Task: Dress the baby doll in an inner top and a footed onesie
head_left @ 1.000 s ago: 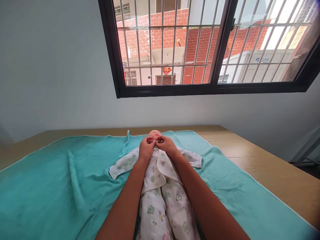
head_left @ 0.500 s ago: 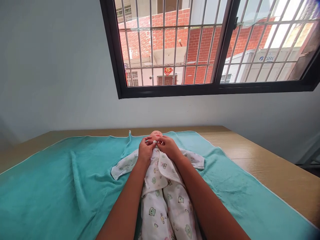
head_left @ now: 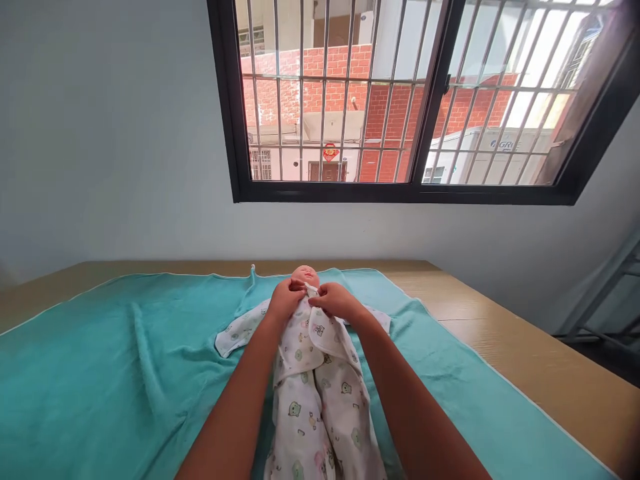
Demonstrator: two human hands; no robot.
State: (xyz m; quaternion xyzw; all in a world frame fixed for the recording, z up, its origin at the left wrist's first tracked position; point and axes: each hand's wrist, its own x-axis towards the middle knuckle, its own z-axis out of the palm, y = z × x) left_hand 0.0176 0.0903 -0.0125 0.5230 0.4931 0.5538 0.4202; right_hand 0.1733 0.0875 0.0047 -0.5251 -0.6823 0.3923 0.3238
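Note:
A baby doll (head_left: 306, 273) lies on its back, its head toward the wall. It wears a white wrap top (head_left: 299, 343) with small animal prints, sleeves spread to both sides, and matching trousers (head_left: 297, 417). At the neckline, my left hand (head_left: 287, 299) is closed on the collar, just under the doll's chin. My right hand (head_left: 337, 300) pinches the edge of the top's front flap on the other side of the neck. A small gap separates the two hands. The fingers partly cover the collar and any fastener there.
Beneath the doll a teal towel (head_left: 100, 353) is spread with some wrinkles over a wooden table (head_left: 475, 327). Behind the table is a wall with a black-framed barred window (head_left: 325, 193). A metal frame (head_left: 605, 300) stands beyond the table at the right.
My hands have moved slightly apart at the collar; they were close together under the chin. More of the doll's head and neckline shows, and the view has shifted somewhat.

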